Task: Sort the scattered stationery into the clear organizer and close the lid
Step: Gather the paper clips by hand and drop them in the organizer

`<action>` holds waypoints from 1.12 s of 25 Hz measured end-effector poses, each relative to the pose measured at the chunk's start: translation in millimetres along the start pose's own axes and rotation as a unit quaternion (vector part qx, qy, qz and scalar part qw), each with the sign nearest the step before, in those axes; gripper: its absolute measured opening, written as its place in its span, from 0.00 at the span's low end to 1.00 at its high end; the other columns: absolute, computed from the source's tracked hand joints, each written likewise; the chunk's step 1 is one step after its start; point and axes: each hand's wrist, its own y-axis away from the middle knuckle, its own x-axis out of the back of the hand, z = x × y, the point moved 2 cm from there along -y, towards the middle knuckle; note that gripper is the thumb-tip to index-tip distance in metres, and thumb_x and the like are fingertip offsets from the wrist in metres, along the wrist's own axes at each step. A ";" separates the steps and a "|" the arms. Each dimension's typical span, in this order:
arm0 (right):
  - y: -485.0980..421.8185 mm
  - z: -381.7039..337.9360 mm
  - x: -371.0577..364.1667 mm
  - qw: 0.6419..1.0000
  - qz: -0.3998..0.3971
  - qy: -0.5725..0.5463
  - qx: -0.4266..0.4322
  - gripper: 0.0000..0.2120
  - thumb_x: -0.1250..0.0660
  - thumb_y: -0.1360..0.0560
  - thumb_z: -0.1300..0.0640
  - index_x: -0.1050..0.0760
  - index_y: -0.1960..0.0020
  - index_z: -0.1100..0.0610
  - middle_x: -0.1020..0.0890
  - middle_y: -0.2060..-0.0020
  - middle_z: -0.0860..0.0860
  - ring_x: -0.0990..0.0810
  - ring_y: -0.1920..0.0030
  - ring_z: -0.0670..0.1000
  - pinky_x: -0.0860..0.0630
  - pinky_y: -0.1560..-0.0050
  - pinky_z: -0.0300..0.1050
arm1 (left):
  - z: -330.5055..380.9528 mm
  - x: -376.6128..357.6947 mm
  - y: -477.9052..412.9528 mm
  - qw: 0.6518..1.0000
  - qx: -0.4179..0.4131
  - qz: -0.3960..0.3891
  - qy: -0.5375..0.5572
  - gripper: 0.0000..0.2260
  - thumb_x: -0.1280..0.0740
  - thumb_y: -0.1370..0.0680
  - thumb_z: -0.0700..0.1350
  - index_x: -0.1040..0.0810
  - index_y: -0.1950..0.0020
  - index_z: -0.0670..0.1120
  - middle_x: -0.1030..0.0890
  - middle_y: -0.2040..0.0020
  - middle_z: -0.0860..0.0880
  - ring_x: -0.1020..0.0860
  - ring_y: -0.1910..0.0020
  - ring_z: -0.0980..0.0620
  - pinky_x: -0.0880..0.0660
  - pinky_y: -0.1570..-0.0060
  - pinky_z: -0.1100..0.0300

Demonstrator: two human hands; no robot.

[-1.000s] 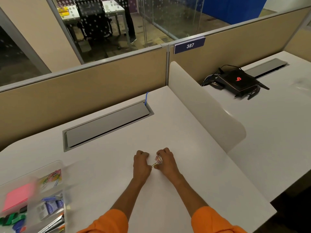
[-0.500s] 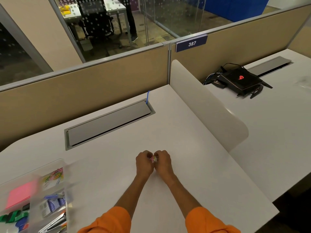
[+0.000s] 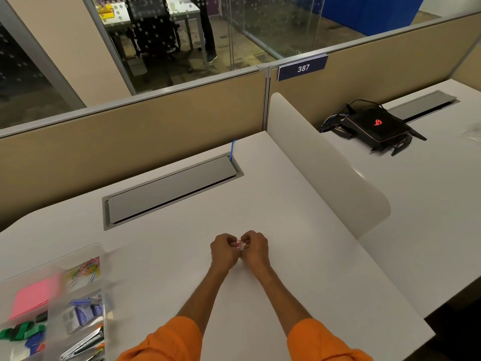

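My left hand [image 3: 223, 250] and my right hand [image 3: 256, 247] meet knuckle to knuckle in the middle of the white desk [image 3: 299, 256]. Both have curled fingers and together pinch a small bunch of coloured paper clips [image 3: 240, 245], mostly hidden by the fingers. The clear organizer [image 3: 86, 250] stands open at the lower left, blurred. In its compartments lie coloured paper clips [image 3: 87, 268], a pink sticky-note pad [image 3: 35, 297], green and blue binder clips [image 3: 23, 332], a small staple box [image 3: 80, 315] and a metal stapler [image 3: 83, 343].
A grey cable hatch [image 3: 171, 190] is set into the desk behind my hands, with a blue tie [image 3: 232, 150] at its right end. A white curved divider [image 3: 325, 162] walls off the right-hand desk, where a black router [image 3: 377, 127] sits. Beige partitions close the back.
My hands have come together from slightly apart and now close round the paper clips between them. The view has shifted a little.
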 end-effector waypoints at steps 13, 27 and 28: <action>4.9 -17.4 11.2 0.988 0.017 -0.110 -0.102 0.11 0.30 0.36 0.73 0.20 0.57 0.63 0.19 0.64 0.52 0.18 0.63 0.50 0.22 0.67 0.34 | 5.5 5.8 -8.6 0.993 0.078 -0.056 0.063 0.07 0.34 0.35 0.31 0.17 0.63 0.37 0.18 0.64 0.42 0.23 0.66 0.45 0.24 0.63 0.55; 17.8 -30.5 17.0 0.992 0.015 -0.116 -0.043 0.09 0.25 0.35 0.66 0.17 0.57 0.57 0.18 0.66 0.45 0.18 0.64 0.40 0.26 0.64 0.25 | -3.6 10.3 1.7 0.924 0.199 -0.059 0.321 0.14 0.40 0.19 0.41 0.22 0.59 0.35 0.22 0.64 0.38 0.25 0.74 0.45 0.31 0.75 0.60; 19.6 -32.7 16.7 0.993 0.018 -0.108 -0.031 0.09 0.26 0.34 0.67 0.18 0.56 0.57 0.18 0.66 0.45 0.18 0.64 0.41 0.25 0.64 0.26 | -2.3 11.9 5.8 0.906 0.211 -0.067 0.360 0.14 0.41 0.18 0.41 0.21 0.55 0.34 0.21 0.61 0.37 0.22 0.72 0.45 0.28 0.75 0.60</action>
